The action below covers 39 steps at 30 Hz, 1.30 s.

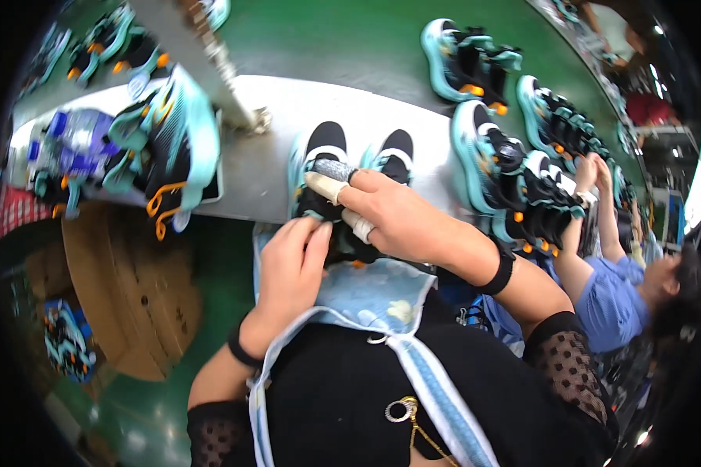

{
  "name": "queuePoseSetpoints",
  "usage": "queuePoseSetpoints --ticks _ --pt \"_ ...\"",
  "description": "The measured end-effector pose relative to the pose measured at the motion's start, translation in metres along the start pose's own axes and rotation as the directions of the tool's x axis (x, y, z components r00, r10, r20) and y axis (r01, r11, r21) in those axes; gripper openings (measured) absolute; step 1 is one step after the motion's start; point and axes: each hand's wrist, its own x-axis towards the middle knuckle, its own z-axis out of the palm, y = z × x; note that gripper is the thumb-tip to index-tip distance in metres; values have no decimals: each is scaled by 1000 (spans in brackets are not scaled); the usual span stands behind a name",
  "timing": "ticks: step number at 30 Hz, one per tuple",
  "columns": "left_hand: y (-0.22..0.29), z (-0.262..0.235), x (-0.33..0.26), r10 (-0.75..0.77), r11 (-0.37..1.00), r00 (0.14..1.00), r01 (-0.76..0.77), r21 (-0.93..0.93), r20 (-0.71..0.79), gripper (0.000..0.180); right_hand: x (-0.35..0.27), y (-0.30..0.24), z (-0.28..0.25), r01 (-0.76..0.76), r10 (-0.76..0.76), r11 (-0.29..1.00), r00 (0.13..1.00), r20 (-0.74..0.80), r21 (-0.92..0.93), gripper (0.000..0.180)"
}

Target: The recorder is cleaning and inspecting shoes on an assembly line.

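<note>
Two black, white and mint sneakers stand side by side in front of me, toes pointing away: a left sneaker (327,136) and a right sneaker (399,145). My right hand (401,218) reaches across from the right, its fingers closed on the left sneaker's upper around the lacing. Pale covers wrap some of its fingers, and a grey one sits at the fingertip over the shoe. At the same shoe's heel end, my left hand (290,268) is closed, thumb and fingers pinching at the collar. What exactly lies between the fingertips is hidden.
A mint sneaker with orange loops (191,140) leans beside a metal post (234,93) and plastic bottles (82,140) on the left. Rows of sneakers (475,156) line the green surface (343,39) at right. A co-worker (607,288) reaches in there. Cardboard (132,296) stands lower left.
</note>
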Motion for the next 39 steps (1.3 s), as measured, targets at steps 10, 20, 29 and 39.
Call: queuePoseSetpoints --ticks 10,20,29,39 --pt "10 30 33 381 594 875 -480 646 299 28 -134 47 -79 -552 270 777 726 -632 -302 38" --pt "81 27 296 605 342 788 -125 931 -117 34 -167 114 -16 -602 192 719 652 -733 -347 75" --pt "123 237 278 505 187 692 -671 718 515 61 -185 92 -24 -727 432 661 572 -698 -186 80" --pt "119 101 198 389 313 642 -766 561 660 20 -236 123 -40 -868 578 497 328 -747 4 93"
